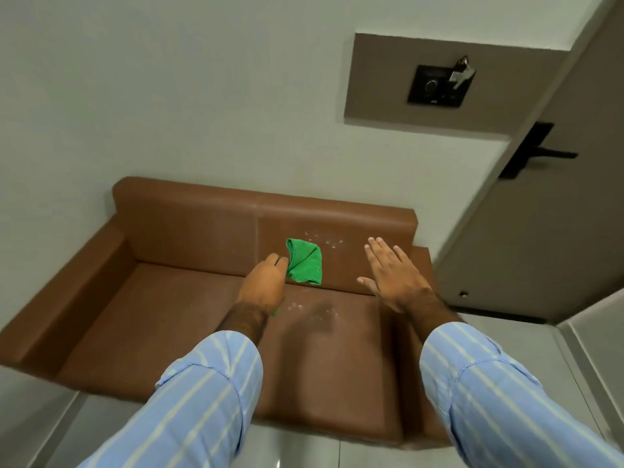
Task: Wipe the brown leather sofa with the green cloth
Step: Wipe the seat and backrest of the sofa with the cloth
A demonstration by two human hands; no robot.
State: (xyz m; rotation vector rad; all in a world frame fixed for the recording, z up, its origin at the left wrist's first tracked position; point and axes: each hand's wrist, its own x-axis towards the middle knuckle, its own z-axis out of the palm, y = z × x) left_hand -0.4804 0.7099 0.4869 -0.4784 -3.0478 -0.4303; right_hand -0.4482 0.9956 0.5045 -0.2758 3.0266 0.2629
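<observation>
Already wiping: left hand [263,282] clamped on green cloth [305,263] against sofa [189,231] backrest; right hand [393,275] spread, empty. Next, sweep toward droplets [324,239] near right edge.

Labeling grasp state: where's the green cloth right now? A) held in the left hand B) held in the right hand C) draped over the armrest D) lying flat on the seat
A: the left hand has its grip closed on the green cloth, in front of the sofa backrest; the right hand is open and empty.
</observation>
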